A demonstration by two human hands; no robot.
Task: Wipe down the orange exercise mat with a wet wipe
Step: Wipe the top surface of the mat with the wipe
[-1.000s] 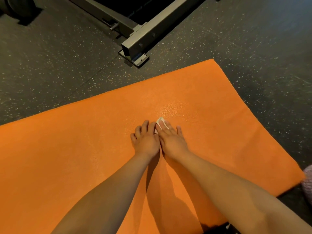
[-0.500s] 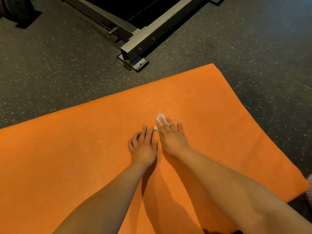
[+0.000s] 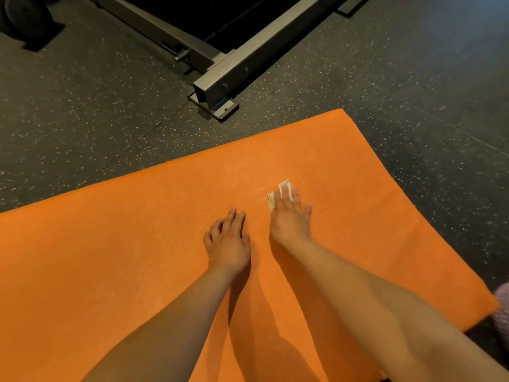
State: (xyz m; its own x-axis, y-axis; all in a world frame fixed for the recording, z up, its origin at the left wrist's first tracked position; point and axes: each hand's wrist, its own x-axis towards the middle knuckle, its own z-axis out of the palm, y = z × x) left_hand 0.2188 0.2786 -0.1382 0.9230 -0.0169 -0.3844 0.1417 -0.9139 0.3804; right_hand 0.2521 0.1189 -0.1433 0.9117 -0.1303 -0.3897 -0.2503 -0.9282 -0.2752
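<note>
The orange exercise mat [image 3: 110,244] lies flat on the dark speckled floor and fills the lower part of the head view. My right hand [image 3: 289,219] lies palm down on the mat, its straight fingers pressing a small white wet wipe [image 3: 283,188] that shows beyond the fingertips. My left hand [image 3: 227,241] rests flat on the mat just left of the right hand, holding nothing. A damp sheen marks the mat around both hands.
A grey metal frame of gym equipment [image 3: 228,75] stands on the floor just beyond the mat's far edge. A black wheel or weight [image 3: 24,17] sits at the top left. Something pink [image 3: 502,310] shows at the right edge.
My right hand has slid the wipe forward and to the right. The two hands, side by side a second ago, are now apart. The left hand stayed roughly in place.
</note>
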